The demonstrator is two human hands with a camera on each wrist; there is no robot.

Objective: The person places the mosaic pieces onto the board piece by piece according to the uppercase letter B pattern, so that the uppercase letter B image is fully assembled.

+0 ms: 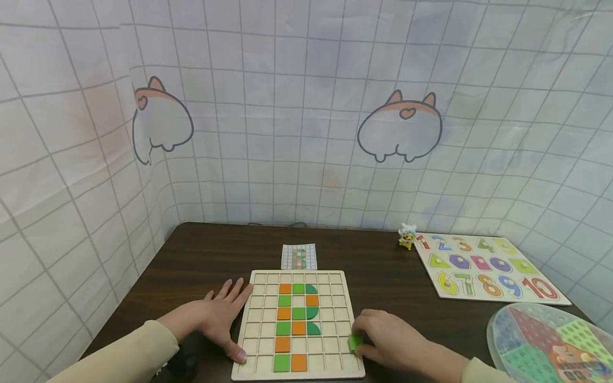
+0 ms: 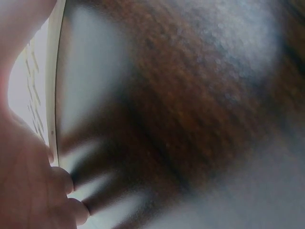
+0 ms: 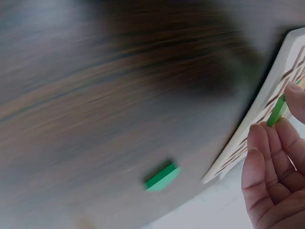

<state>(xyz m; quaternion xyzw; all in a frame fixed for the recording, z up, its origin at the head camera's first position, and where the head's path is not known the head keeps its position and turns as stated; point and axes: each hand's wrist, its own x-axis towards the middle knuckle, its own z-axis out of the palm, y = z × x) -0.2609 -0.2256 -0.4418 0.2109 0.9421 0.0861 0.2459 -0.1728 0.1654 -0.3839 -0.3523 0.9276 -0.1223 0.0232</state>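
Note:
A pale wooden grid board [image 1: 332, 346] lies on the dark table, bearing several orange and light green square tiles and three dark green rounded pieces [image 1: 312, 313] in its middle columns. Along its left side rests my left hand [image 1: 221, 315], fingers straight and spread, thumb on the lower left corner. My right hand [image 1: 390, 339] pinches a light green square tile [image 3: 276, 110] between thumb and fingers, over the board's right edge. On the table below that hand, a dark green piece [image 3: 163, 177] shows in the right wrist view; the head view hides it.
A small pattern card [image 1: 299, 257] lies behind the board. At the back right are a little figurine [image 1: 406, 236] and a number puzzle board [image 1: 483, 266]. A round colored game board [image 1: 551, 346] sits at the front right. Grid-patterned fabric [image 1: 297, 133] hangs around the table.

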